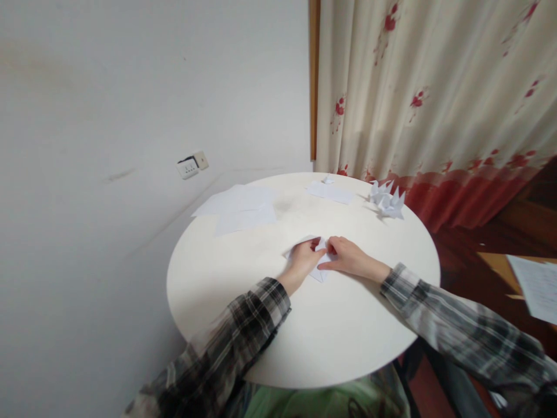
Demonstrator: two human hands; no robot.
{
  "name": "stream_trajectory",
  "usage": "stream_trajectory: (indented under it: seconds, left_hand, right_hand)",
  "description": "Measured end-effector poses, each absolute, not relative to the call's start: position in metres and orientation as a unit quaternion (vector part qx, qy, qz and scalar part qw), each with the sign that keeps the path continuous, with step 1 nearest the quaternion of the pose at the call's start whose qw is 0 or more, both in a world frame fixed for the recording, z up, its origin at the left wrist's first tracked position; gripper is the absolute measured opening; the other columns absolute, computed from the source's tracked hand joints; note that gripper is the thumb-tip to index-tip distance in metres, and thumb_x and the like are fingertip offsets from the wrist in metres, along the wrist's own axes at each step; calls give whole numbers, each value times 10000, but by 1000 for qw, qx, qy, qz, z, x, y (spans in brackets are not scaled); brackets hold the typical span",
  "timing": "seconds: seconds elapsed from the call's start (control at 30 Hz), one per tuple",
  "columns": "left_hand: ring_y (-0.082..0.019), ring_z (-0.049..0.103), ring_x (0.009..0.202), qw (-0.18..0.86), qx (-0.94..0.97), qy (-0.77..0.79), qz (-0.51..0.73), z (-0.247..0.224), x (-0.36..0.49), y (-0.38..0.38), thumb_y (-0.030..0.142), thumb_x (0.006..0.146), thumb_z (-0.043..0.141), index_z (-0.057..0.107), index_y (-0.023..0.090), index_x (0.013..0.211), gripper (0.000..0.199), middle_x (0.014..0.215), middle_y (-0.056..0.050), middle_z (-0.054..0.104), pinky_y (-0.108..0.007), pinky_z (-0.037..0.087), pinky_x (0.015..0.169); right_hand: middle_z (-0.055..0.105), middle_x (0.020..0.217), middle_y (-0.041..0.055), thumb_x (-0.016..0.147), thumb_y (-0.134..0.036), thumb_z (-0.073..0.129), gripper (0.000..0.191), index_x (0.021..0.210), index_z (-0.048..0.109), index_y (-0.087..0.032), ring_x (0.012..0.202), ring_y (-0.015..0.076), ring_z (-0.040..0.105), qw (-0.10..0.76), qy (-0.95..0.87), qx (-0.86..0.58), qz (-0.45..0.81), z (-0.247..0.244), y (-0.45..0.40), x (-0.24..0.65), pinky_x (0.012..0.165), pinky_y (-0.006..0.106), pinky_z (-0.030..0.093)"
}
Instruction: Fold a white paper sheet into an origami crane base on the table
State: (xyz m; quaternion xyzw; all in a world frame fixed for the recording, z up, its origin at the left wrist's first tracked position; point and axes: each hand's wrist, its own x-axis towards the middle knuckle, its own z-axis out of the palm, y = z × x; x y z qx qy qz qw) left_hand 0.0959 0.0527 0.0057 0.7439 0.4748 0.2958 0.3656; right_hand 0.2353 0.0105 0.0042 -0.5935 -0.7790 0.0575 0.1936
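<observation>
The folded paper (321, 275) lies on the near half of the white table (343, 331), between both hands and touching each. If the two hands pull unevenly, the thin flaps could tear or a crease could wander off line; a fingertip slipping on the smooth top would likely skew the layers. The right sleeve (452, 316) rests across the table's edge, so a sudden sweep of that arm might nudge the paper birds (387, 201) farther back.

The left hand (303, 259) holds the paper in a narrow pinch, thumb on top and fingers at the raised flap. The right hand (348, 256) touches its other side with thumb and curled fingers slightly apart; whether it pinches or merely presses, I can't tell.
</observation>
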Motion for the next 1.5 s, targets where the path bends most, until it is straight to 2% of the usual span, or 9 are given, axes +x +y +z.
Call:
stream_trajectory:
  seconds: [0.33,0.67,0.87,1.03,1.17,1.23,1.5]
  left_hand:
    - [-159,601,796,314,763,481,297,10,94,47,86,717,631,627,136,744,57,801,-31,665,-246,441,734]
    - [-167,620,789,295,781,464,297,5,91,51,110,737,626,656,162,781,74,806,-25,681,-254,466,749]
    - [-137,634,839,313,812,392,297,2,72,59,62,783,528,667,192,944,248,938,-6,692,-220,484,776]
    - [-167,619,900,247,870,322,282,5,59,62,119,828,483,666,162,946,221,971,-44,684,-276,460,860]
    - [-173,587,998,225,892,313,237,7,59,58,99,840,409,602,170,1089,324,1102,-53,638,-286,425,923]
    - [-165,587,997,230,893,314,226,8,60,57,83,832,390,586,178,1103,347,1107,-43,633,-274,425,919]
    - [-172,611,845,186,901,317,231,5,63,63,214,883,452,617,180,958,185,920,-40,665,-263,456,774]
  right_hand:
    - [566,769,56,679,-594,628,458,795,477,-178,686,175,491,196,-779,-592,64,4,10,235,612,275,362]
    - [558,752,47,667,-603,631,460,782,484,-182,665,168,483,195,-781,-589,65,5,10,236,593,272,350]
    - [561,759,47,659,-576,653,441,777,487,-185,678,173,489,201,-777,-593,61,1,12,237,594,276,348]
    - [558,760,42,651,-563,666,433,765,481,-189,681,173,489,205,-777,-591,65,2,10,237,603,276,358]
    - [558,761,43,657,-555,666,425,762,476,-189,684,175,489,204,-777,-590,76,5,8,237,607,279,363]
    - [558,759,42,660,-550,668,420,761,477,-190,681,173,488,204,-778,-589,78,6,7,237,607,280,363]
    - [546,745,40,666,-560,655,426,753,468,-188,670,171,484,207,-780,-585,76,5,7,238,594,274,349]
